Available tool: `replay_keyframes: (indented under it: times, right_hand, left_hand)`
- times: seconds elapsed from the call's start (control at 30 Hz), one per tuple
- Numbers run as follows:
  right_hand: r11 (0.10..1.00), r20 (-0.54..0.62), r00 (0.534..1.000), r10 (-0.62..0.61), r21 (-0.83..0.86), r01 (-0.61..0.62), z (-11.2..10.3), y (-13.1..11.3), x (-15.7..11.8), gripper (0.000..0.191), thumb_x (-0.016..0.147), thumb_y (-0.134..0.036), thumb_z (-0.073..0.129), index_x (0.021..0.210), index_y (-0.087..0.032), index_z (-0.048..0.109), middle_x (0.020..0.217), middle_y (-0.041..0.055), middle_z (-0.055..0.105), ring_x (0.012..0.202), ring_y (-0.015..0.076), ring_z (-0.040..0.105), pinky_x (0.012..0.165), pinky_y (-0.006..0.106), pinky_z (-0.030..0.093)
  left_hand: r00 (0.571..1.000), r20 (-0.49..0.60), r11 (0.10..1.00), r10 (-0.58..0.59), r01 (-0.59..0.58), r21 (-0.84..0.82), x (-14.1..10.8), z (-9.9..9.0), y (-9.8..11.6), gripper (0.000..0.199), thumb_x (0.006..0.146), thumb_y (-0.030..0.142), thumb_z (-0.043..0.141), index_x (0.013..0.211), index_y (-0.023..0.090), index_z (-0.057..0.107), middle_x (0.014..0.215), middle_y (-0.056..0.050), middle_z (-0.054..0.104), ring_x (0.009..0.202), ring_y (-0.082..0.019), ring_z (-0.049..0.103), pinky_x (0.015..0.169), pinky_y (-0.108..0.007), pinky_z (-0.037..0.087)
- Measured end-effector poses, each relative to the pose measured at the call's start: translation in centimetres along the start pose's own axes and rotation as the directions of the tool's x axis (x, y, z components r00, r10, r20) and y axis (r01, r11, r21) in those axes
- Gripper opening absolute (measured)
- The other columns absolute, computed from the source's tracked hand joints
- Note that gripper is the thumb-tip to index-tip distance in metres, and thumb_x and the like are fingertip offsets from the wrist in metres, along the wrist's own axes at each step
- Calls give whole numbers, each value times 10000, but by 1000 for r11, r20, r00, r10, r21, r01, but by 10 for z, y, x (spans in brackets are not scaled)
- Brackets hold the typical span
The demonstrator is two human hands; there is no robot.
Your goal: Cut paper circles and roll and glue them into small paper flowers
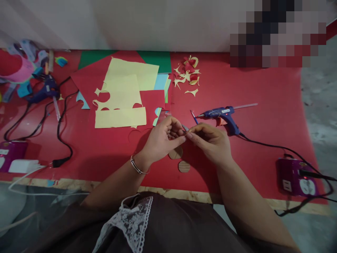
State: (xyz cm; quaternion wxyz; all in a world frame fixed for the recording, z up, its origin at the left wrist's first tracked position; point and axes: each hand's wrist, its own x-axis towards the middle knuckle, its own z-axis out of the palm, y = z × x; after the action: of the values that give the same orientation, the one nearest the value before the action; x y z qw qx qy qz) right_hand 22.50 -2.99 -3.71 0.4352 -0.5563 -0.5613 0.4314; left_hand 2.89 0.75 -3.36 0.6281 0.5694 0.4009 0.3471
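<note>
Above the red tabletop (110,151), my left hand (164,138) and my right hand (214,142) meet with thumbs and fingertips pinched together. Between them shows a small greyish sliver (185,128), too little of it visible to name. Below the fingers lie a rounded brown cardboard piece (176,153), partly covered by my left hand, and a smaller cardboard disc (184,166). Just beyond my right hand rests a blue glue gun (223,113) with a clear glue stick in its back. A thin blue-handled tool (194,117) lies by its nozzle.
Cut yellow sheets (123,88) lie over red and green ones at the back. Paper scraps (188,72) are heaped beside them. A second glue gun (46,89) with cables lies left. Purple power blocks (292,175) stand at both sides, the right one trailing black cords.
</note>
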Motion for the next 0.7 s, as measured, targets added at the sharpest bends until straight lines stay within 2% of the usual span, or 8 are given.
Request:
replay_keyframes:
  times: [0.3, 0.57, 0.7]
  right_hand:
    - [1000, -13, 999, 30, 9, -30, 0, 2, 0, 290, 900, -499, 816, 880, -212, 779, 771, 34, 734, 660, 154, 622, 561, 279, 466]
    - [999, -23, 1000, 16, 33, -16, -1, 3, -1, 199, 918, -406, 813, 881, -213, 781, 789, 19, 735, 624, 126, 585, 573, 276, 451]
    - [1000, -40, 999, 12, 15, -11, -2, 0, 0, 204, 913, -398, 808, 849, -208, 772, 733, 7, 713, 577, 117, 542, 553, 281, 418]
  left_hand:
    - [1000, -7, 1000, 10, -10, -5, 2, 1, -1, 260, 826, 187, 811, 934, 203, 576, 897, 0, 687, 762, -94, 649, 720, -230, 562]
    - [999, 14, 997, 43, -44, 59, 3, 0, 3, 182, 840, 163, 778, 898, 197, 609, 861, 0, 669, 750, -103, 641, 708, -241, 546]
    - [999, 21, 997, 35, -37, 73, 2, 1, 7, 170, 839, 153, 772, 879, 196, 612, 834, 0, 664, 737, -107, 634, 704, -243, 544]
